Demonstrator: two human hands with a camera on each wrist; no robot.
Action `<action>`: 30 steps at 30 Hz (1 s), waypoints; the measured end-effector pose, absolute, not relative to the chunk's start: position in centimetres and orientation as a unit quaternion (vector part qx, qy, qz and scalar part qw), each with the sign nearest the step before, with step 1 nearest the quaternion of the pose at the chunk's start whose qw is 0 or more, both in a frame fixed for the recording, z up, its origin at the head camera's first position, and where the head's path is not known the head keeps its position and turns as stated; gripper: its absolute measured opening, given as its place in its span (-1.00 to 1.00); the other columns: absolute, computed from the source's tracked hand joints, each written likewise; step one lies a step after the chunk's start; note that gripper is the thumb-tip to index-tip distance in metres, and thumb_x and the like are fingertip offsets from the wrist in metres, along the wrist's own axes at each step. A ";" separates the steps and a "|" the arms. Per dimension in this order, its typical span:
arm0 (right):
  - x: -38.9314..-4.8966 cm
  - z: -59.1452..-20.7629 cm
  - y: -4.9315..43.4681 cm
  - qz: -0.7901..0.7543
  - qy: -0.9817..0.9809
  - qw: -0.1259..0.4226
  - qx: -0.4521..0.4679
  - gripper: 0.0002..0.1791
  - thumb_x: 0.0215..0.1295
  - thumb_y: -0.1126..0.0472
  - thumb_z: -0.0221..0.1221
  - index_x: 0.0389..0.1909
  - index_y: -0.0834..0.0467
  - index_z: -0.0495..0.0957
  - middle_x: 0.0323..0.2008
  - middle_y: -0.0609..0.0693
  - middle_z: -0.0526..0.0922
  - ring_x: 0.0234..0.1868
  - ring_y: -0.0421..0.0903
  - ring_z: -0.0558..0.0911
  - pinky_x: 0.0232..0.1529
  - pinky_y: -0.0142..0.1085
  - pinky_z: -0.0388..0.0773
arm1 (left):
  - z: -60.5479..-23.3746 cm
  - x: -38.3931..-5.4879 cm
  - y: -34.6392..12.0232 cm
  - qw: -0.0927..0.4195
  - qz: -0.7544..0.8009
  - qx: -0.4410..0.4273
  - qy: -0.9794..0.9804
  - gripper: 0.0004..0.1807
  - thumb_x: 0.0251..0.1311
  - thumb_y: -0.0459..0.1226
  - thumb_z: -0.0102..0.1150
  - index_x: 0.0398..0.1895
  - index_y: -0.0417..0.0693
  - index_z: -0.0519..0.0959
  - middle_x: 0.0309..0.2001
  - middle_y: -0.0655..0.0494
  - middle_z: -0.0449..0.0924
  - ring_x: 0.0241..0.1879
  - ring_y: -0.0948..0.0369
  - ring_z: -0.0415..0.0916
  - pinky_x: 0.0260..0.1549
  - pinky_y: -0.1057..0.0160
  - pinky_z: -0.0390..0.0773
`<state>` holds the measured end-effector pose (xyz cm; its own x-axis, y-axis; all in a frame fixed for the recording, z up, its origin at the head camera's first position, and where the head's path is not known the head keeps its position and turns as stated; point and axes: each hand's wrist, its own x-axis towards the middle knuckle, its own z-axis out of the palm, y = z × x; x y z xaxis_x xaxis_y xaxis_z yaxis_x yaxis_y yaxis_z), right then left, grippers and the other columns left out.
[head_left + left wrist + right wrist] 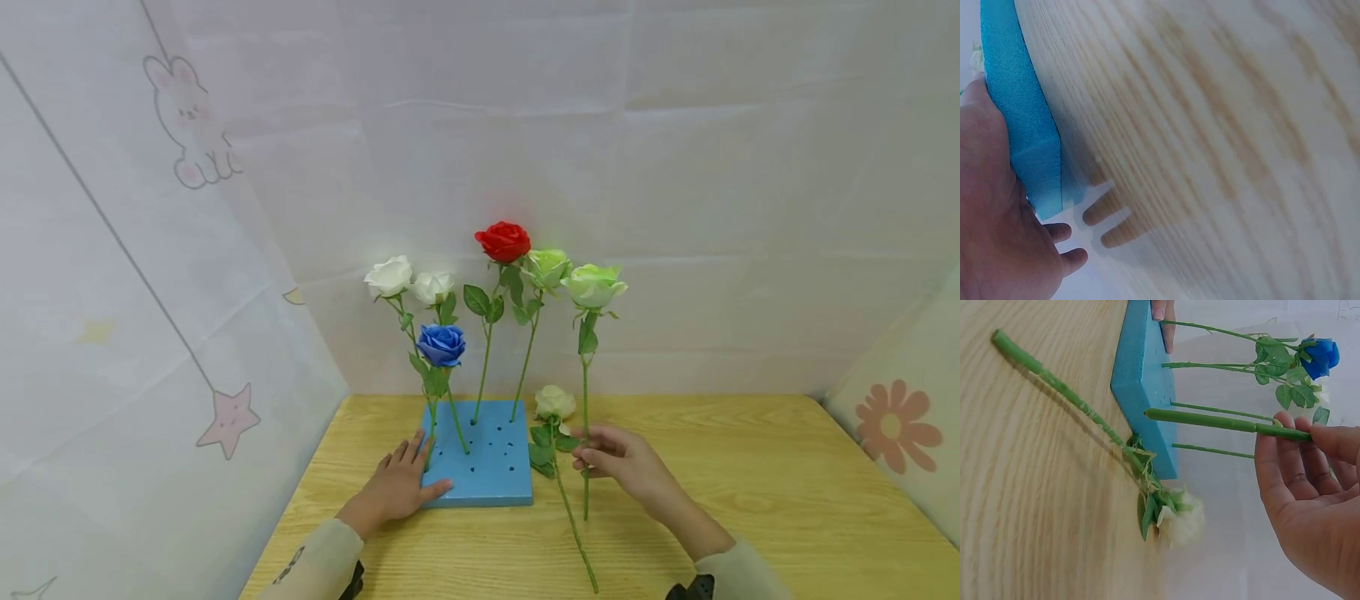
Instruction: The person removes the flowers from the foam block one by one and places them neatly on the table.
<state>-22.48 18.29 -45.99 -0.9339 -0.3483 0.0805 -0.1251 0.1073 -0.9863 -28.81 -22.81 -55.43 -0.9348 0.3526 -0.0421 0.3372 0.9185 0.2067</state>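
wooden table (750, 483) (streaky grain): blue block (487, 458), cream rose (554, 403) lying.

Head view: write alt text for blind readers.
A person's right hand holds a green rose upright by its stem while the left hand touches a blue block. Two white roses, a blue rose, a red rose and another green rose rise above it; a cream rose lies on the wooden table.

Flowers (504, 242) in block (491, 487), block on table (750, 483)
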 end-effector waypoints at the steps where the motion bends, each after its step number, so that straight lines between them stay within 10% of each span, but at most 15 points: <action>1: -22.4 -46.1 18.5 -0.650 0.738 0.089 -0.158 -0.50 0.45 0.16 0.23 0.30 0.32 0.45 -0.06 0.11 0.69 -0.04 0.04 0.72 -0.02 -0.14 0.68 | -55.4 -28.8 -22.8 0.040 0.098 0.177 0.978 0.14 0.26 0.51 -0.25 0.65 -0.07 -0.05 0.65 -0.06 -0.29 0.55 -0.25 -0.06 0.37 -0.37 0.09; 30: -20.0 -49.0 21.5 -0.659 0.718 0.184 -0.129 -0.46 0.47 0.17 0.21 0.33 0.39 0.39 -0.04 0.15 0.67 -0.01 0.08 0.69 -0.01 -0.10 0.67 | -55.0 -28.5 -22.7 0.044 0.102 0.179 0.977 0.15 0.26 0.52 -0.26 0.64 -0.12 -0.03 0.65 -0.08 -0.27 0.54 -0.28 -0.07 0.37 -0.39 0.08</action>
<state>-19.96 21.46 -48.95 -0.8991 -0.4277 -0.0933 0.0567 0.0974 -0.9936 -28.47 -22.75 -55.02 -0.9318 0.3595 -0.0500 0.3414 0.9148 0.2158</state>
